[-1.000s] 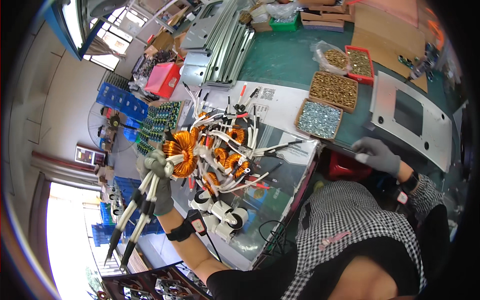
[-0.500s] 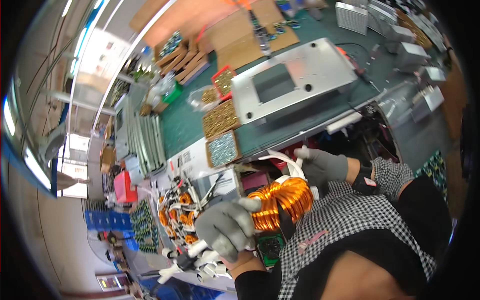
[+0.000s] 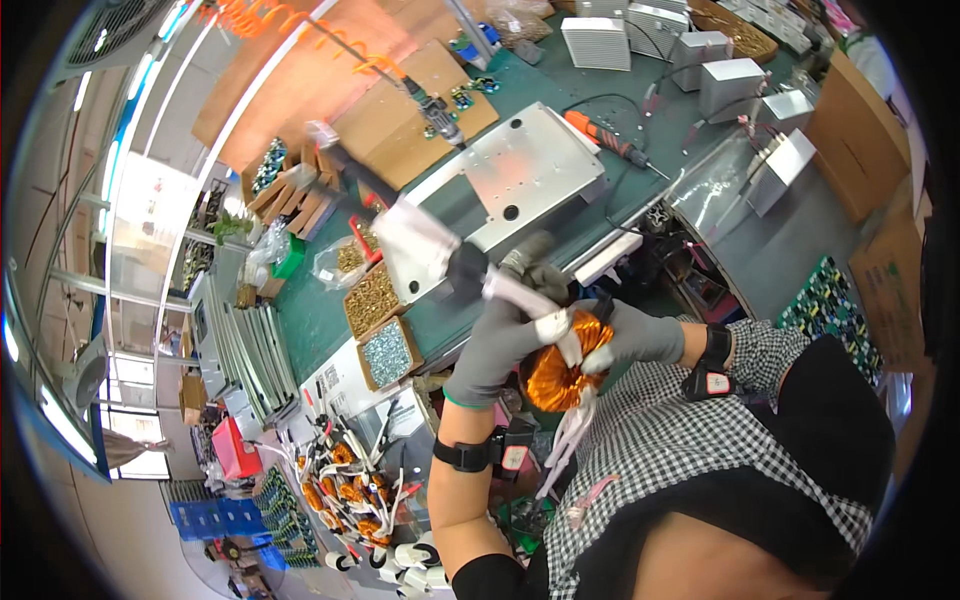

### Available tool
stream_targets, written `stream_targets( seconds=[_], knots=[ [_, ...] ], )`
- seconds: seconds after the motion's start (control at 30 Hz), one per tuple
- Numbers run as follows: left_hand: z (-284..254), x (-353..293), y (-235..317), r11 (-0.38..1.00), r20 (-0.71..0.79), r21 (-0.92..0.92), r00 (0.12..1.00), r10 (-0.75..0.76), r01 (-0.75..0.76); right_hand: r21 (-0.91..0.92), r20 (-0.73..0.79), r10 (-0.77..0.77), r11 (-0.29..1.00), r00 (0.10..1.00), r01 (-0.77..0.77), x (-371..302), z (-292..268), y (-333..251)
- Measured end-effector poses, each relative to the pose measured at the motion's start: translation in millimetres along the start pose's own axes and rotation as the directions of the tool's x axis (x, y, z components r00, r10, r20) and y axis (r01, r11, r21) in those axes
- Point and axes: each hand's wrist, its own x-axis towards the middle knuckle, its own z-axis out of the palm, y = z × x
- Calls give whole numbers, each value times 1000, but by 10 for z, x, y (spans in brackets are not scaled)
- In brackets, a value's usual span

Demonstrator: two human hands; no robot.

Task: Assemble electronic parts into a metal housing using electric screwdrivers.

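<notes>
"What is the person holding?"

"A thick, ring-shaped coil of glossy orange copper wire [image 3: 548, 385]. It is hanging in the air just in front of the black-and-white checked cloth apron [image 3: 690, 430], between the two hands."

"What is the right hand doing?"

"The right hand, in a grey knitted glove [image 3: 640, 335], is clasping the coil from its right side. One fingertip is pressing against the windings; the other fingers are partly hidden, so I can't tell whether they are spread."

"And the left?"

"The left hand, gloved in the same grey [image 3: 500, 340], is gripping the thick white-sleeved leads with black bands [image 3: 420, 240]. Its fingers are bending around them, though blur is hiding the exact pinch. The leads are running from the coil up toward the left, passing over a silvery metal panel with a rectangular cut-out [image 3: 555, 185]."

"Anything nearer us?"

"A small square cardboard box of bluish-silver fasteners [image 3: 390, 355] is sitting near the left hand, and a heap of smaller orange coils with white leads [image 3: 352, 490] is lying farther left."
</notes>
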Motion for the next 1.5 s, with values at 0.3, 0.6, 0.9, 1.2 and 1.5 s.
stream_targets(
  seconds=[0.3,0.6,0.9,1.2,1.5],
  knots=[
    [79,-339,-910,433,-84,825,837,-540,362,708,-391,216,691,895,143,-474,-188,837],
    [-379,-756,-915,257,-15,952,864,-502,166,893,126,359,365,925,-263,-360,74,1588],
    [-697,-1434,-963,440,-145,828,891,-431,348,742,503,315,320,805,-589,-19,242,1388],
    [-1536,-506,-1925,576,-332,719,921,-205,388,554,223,552,607,804,-570,981,-486,1283],
    [-2027,428,-2361,224,-530,808,838,-129,545,-219,-88,350,906,932,-361,1508,-713,-611]
  ],
)
